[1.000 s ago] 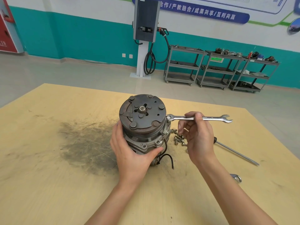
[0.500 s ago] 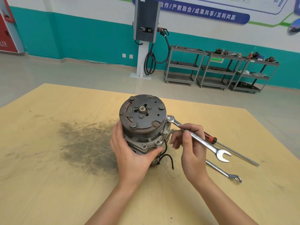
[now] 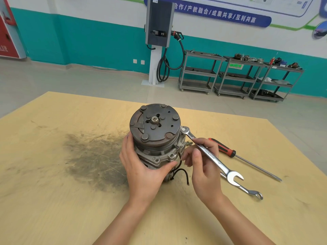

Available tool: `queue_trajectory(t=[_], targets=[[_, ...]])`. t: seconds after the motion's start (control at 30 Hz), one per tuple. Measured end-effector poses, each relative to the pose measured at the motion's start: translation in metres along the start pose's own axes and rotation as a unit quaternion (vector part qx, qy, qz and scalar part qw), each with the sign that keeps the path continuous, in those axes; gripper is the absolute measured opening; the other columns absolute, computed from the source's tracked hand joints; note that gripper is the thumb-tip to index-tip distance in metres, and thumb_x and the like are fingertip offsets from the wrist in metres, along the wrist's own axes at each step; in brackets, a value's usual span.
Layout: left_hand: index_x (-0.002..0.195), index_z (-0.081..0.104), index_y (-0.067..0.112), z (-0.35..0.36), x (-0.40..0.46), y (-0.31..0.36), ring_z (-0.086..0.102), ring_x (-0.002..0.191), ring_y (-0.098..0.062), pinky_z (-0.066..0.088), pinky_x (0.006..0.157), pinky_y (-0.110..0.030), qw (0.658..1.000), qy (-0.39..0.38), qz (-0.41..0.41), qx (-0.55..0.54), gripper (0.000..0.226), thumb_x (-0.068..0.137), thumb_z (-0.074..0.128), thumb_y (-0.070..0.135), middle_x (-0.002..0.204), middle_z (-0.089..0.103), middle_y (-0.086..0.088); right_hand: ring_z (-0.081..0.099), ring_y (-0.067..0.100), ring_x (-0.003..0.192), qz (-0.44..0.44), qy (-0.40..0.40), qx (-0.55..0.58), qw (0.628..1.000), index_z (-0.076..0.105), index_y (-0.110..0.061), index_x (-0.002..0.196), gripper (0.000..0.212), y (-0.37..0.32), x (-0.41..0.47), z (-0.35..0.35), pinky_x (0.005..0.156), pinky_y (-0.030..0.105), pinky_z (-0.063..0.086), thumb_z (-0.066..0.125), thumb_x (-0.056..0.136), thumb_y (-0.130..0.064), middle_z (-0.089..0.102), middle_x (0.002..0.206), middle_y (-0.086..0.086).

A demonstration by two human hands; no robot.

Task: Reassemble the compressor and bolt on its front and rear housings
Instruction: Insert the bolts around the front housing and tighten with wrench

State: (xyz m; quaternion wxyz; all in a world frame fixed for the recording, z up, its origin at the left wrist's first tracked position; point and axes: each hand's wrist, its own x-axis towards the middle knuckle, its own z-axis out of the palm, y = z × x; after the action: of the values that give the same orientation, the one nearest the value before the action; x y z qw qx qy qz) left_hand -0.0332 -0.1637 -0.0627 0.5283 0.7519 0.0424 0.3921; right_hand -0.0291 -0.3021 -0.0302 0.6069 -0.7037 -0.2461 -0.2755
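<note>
- Two bare hands are working over a yellow wooden table (image 3: 53,200), seen from a head-worn camera looking down.
- Standing upright at the middle of the table is the compressor (image 3: 156,137), its dark round clutch plate facing up and a nut at the centre.
- Wrapping around the compressor's near-left side, the left hand (image 3: 141,172) is gripping the grey housing, thumb lying across the near flange.
- Pinching the shaft of a silver combination wrench (image 3: 210,154), the right hand (image 3: 203,170) is sitting just right of the compressor, fingers closed on the tool.
- Sitting on a bolt (image 3: 184,129) at the compressor's right edge is the wrench's ring end, while its open end is pointing toward the near right.
- Lying on the table to the right are a red-and-black screwdriver (image 3: 247,159) and a second wrench (image 3: 247,190), partly hidden under the held one.
- Spreading across the table left of the compressor is a dark smudge (image 3: 92,156).
</note>
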Motion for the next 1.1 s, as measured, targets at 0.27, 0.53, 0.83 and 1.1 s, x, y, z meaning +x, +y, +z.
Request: queue_trajectory(t=[0.27,0.53,0.83,1.1], targets=[[0.148,0.029,0.015,0.0,0.0,-0.001,0.033,0.138,-0.028,0.033,0.11,-0.056,1.0,0.002,0.007,-0.003,0.122,0.048,0.081,0.063,0.146,0.038,-0.008,0.05,0.022,0.078,0.038,-0.014,-0.041,0.998,0.044,-0.013,0.113,0.026,0.006,-0.005,0.001,0.075,0.026,0.041,0.04,0.095,-0.032,0.05,0.091,0.014],[0.15,0.024,0.023,0.0,-0.002,-0.006,0.03,0.141,-0.019,0.031,0.116,-0.044,1.0,-0.003,0.007,-0.025,0.122,0.05,0.083,0.061,0.149,0.033,0.0,0.05,0.018,0.06,0.015,0.036,0.062,0.997,0.054,-0.039,0.094,0.017,-0.021,0.013,0.003,0.056,0.026,0.042,0.037,0.098,-0.037,0.06,0.075,-0.002],[0.153,0.013,0.026,-0.023,0.02,-0.009,0.047,0.132,-0.003,0.037,0.101,-0.011,0.962,0.045,-0.081,-0.256,0.081,0.09,0.042,0.068,0.144,0.047,0.004,0.039,-0.01,0.129,0.135,0.084,0.057,0.986,0.034,-0.038,0.105,0.007,-0.021,0.015,0.021,0.099,0.004,0.033,0.029,0.102,-0.042,0.046,0.143,-0.009],[0.101,0.077,0.019,-0.014,0.099,-0.009,0.074,0.086,-0.013,0.059,0.075,-0.029,0.875,-0.127,-0.357,-0.301,0.044,0.105,0.038,0.039,0.098,0.077,0.001,0.034,-0.036,0.099,0.266,0.119,0.079,0.953,0.028,-0.038,0.1,0.017,-0.003,0.02,0.06,0.074,-0.006,0.03,0.031,0.092,-0.053,0.029,0.143,-0.012]])
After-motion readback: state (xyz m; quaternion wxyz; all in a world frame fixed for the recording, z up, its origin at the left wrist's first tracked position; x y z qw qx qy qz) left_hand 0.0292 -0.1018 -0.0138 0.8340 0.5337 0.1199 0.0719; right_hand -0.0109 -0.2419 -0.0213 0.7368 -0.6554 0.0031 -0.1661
